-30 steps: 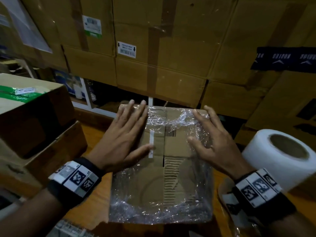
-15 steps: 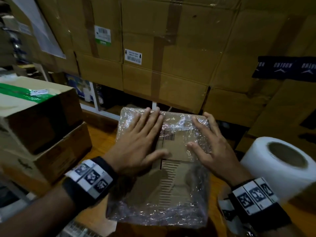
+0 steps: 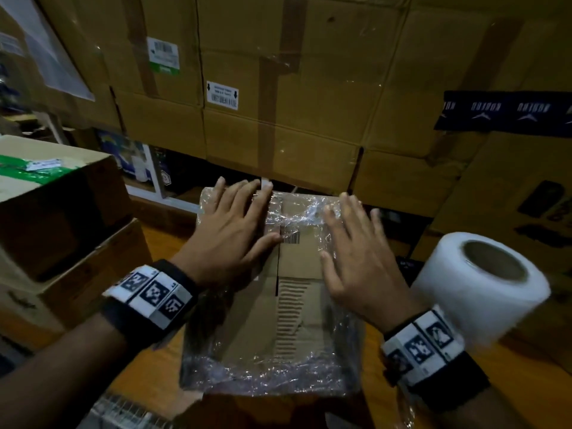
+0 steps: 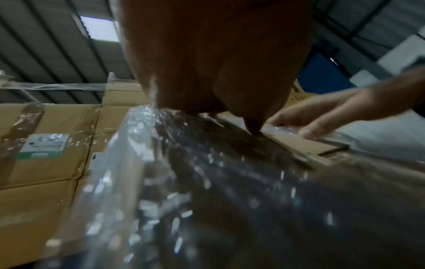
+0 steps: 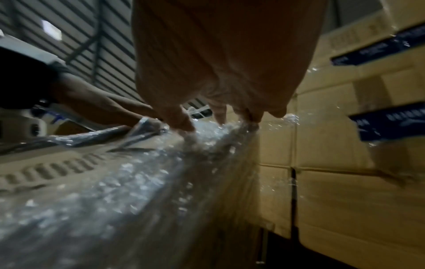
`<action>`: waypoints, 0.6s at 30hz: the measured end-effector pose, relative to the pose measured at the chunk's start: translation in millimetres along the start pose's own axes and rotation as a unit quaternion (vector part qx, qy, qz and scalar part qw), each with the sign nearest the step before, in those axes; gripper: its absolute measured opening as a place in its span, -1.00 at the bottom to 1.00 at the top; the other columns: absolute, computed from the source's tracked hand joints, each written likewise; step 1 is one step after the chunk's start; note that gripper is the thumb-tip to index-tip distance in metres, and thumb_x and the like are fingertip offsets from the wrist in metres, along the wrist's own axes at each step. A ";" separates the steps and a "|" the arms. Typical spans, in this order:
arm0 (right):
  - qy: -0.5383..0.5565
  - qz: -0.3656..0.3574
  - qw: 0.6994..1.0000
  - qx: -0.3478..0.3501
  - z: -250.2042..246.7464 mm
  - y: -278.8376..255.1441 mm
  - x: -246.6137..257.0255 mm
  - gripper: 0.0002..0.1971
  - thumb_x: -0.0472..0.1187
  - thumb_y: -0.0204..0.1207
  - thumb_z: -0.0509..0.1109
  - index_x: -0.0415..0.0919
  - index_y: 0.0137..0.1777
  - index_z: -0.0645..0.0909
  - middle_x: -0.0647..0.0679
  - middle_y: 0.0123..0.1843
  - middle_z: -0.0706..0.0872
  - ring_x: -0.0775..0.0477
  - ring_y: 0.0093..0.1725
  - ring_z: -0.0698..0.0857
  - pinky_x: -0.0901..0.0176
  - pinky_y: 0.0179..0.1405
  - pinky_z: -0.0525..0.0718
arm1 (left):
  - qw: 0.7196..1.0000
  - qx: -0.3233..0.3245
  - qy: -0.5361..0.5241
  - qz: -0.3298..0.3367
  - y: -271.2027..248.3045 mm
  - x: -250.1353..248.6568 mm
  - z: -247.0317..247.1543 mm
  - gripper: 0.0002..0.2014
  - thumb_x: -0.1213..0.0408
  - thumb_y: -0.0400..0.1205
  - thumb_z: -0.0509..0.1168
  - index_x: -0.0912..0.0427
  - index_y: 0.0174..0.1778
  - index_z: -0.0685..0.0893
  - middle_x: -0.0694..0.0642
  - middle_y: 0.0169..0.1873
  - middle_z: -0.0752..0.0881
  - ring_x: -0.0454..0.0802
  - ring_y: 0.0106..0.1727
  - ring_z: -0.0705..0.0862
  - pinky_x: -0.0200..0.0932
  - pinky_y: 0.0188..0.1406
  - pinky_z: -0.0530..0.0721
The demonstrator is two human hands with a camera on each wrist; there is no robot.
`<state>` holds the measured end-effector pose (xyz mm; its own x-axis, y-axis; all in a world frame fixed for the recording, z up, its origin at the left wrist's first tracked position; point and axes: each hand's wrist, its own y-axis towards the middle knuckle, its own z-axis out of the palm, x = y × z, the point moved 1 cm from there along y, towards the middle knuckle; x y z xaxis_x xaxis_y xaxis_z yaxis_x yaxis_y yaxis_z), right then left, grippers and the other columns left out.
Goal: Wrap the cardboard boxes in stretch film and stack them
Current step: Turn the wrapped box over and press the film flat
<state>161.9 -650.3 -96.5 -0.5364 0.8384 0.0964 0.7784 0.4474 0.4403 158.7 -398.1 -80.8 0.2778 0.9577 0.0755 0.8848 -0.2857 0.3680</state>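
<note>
Head view showing the film-wrapped cardboard box (image 3: pixel 272 305) lying flat on the wooden counter (image 3: pixel 526 376), just in front of the wall of stacked cartons (image 3: pixel 309 119). Pressing down on its far half with the left hand (image 3: pixel 229 239), fingers straight and spread, gripping nothing. Resting the right hand (image 3: pixel 356 258) flat and open beside it, fingers on the bunched stretch film (image 3: pixel 297 212) near the far edge. Standing just right of the box, the film roll (image 3: pixel 483 283), probably still joined to the wrap, though not clearly visible.

Risking, by judgement: crumpled film at the far edge lifting again once pressure is released; thin film tearing under a sharp sideways rub; the box sliding toward the cartons if pushed forward instead of downward; the roll tipping if a trailing tail is tugged.
</note>
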 end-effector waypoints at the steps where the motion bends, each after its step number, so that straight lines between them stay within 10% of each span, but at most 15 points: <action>1: -0.004 -0.013 1.000 0.010 4.9 -5.8 9.7 -0.22 -0.04 0.74 0.18 -0.12 0.86 -0.11 -0.14 0.87 -0.22 -0.06 0.83 -0.31 -0.21 0.83 -0.16 | 1.000 -0.008 0.000 0.009 0.1 0.7 2.6 -0.14 -0.41 0.75 -0.19 0.13 0.85 0.05 0.22 0.71 0.30 0.18 0.76 0.18 0.21 0.81 -0.22; 5: 0.001 -0.042 0.998 0.038 16.0 -46.8 28.6 -0.25 -0.01 0.71 0.29 -0.14 0.83 0.09 -0.11 0.87 -0.01 -0.04 0.85 -0.09 0.03 0.79 -0.04 | 0.999 -0.026 -0.014 0.020 -3.1 6.5 2.5 -0.17 -0.41 0.76 -0.16 0.04 0.86 -0.01 0.20 0.70 0.31 0.17 0.74 0.23 0.23 0.80 -0.05; 9: 0.090 -0.019 0.993 -0.077 -13.0 -29.2 20.4 -0.53 0.02 0.68 0.35 -0.11 0.54 0.60 -0.04 0.44 0.66 0.00 0.38 0.63 0.19 0.30 0.68 | 0.999 -0.020 -0.019 0.027 -8.1 4.8 2.1 -0.26 -0.37 0.77 -0.16 -0.17 0.85 -0.11 0.25 0.79 0.12 0.23 0.78 0.13 0.23 0.79 -0.12; 14: 0.013 -0.034 0.999 0.006 8.1 -7.3 37.0 -0.26 -0.01 0.75 0.17 -0.21 0.84 -0.01 -0.15 0.88 -0.11 -0.04 0.85 -0.18 -0.17 0.84 -0.01 | 0.998 -0.019 -0.024 0.047 -14.7 4.4 0.5 -0.30 -0.39 0.76 -0.22 -0.28 0.83 -0.12 0.24 0.82 0.00 0.24 0.81 0.04 0.18 0.79 -0.21; 18: 0.061 -0.072 0.994 0.062 11.0 -50.3 36.3 -0.43 0.01 0.72 0.20 0.02 0.73 0.37 0.05 0.85 0.14 0.05 0.84 0.06 -0.07 0.79 0.17 | 0.998 -0.017 -0.006 0.059 -17.5 9.3 -3.9 -0.29 -0.43 0.74 -0.25 -0.32 0.82 -0.18 0.26 0.81 0.06 0.26 0.80 0.07 0.23 0.79 -0.12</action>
<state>106.9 -639.0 -125.0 -0.6744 0.7228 0.1508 0.7212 0.6010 0.3445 144.3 -384.0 -82.9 0.3846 0.9166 0.1095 0.8325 -0.3957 0.3879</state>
